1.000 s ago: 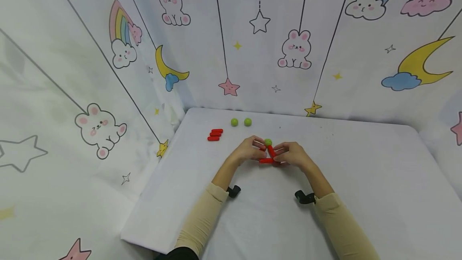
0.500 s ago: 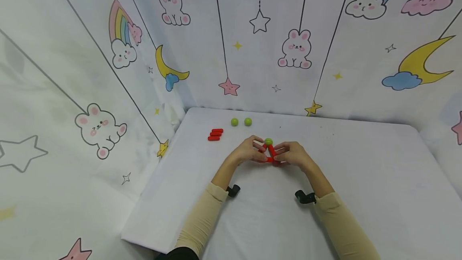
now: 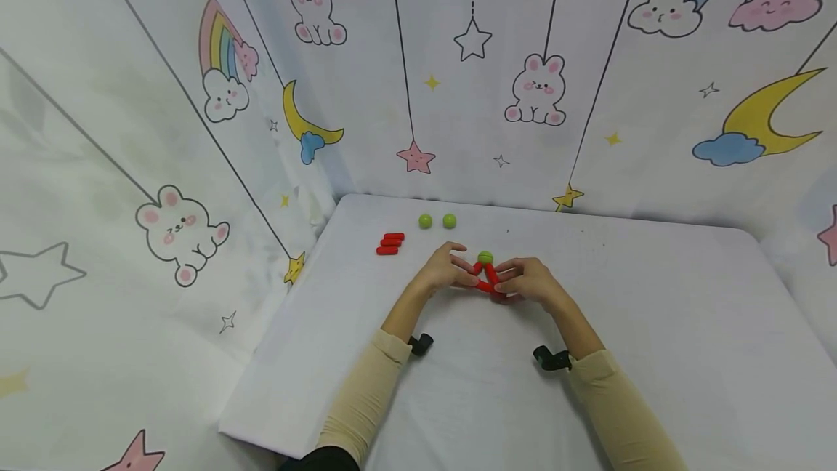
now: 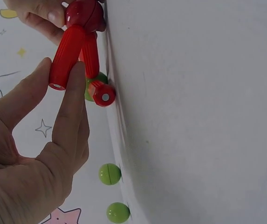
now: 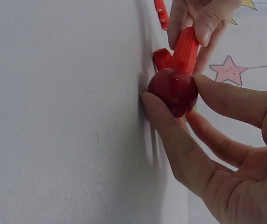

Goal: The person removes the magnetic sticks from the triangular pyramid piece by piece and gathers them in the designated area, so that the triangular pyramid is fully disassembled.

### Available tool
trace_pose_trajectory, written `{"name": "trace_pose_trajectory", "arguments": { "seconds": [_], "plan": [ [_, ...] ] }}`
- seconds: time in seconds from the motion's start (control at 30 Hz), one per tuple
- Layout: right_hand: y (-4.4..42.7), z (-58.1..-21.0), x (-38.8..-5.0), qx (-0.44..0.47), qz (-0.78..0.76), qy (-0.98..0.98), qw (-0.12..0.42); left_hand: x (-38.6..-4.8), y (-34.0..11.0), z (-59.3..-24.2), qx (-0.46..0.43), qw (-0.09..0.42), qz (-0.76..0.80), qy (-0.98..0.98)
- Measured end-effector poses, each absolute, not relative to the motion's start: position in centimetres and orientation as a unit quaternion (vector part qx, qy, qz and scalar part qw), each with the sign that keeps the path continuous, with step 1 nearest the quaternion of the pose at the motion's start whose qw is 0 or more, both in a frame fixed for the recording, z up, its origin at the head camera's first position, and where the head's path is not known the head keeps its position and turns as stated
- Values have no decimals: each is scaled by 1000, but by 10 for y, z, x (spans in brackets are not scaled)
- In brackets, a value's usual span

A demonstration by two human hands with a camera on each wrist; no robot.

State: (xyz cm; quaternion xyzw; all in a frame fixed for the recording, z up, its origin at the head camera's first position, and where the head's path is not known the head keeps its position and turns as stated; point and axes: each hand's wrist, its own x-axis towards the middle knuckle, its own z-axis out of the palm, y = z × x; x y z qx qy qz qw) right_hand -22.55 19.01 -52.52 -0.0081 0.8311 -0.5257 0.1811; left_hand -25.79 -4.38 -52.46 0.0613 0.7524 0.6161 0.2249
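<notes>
My left hand (image 3: 447, 270) pinches a red rod (image 4: 67, 58) between thumb and fingers, near its free end, which shows a silver disc. The rod's other end meets a dark red ball (image 5: 173, 91). My right hand (image 3: 531, 282) holds that ball between thumb and fingers. A second red rod (image 3: 492, 274) runs from the ball to a green ball (image 3: 485, 257) on the far side. From the green ball a third red rod (image 4: 103, 94) points toward my left hand, its silver-tipped end apart from the held rod.
Two loose green balls (image 3: 437, 221) stand at the back of the white table (image 3: 628, 311). Several red rods (image 3: 390, 244) lie side by side to the left of my hands. A printed white curtain (image 3: 366, 78) rises behind the table's back edge.
The rod in my left hand has swung so that its free end points a little farther away. My left fingers have shifted slightly, showing more of the third rod. My right hand stays nearly still.
</notes>
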Motion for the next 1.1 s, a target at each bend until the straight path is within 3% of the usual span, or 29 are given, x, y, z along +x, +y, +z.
{"name": "trace_pose_trajectory", "arguments": {
  "seconds": [0.4,0.63,0.9,1.1],
  "plan": [
    [189,-526,-225,-12,-528,828,188,-261,-51,-525,67,226,623,746],
    [195,-527,-226,-9,-524,830,189,-269,-79,-513,33,188,655,731],
    [196,-528,-226,-15,-529,827,188,-275,-106,-506,14,179,681,710],
    [195,-529,-225,-16,-533,825,187,-280,-136,-507,-9,135,686,715]
  ]
}}
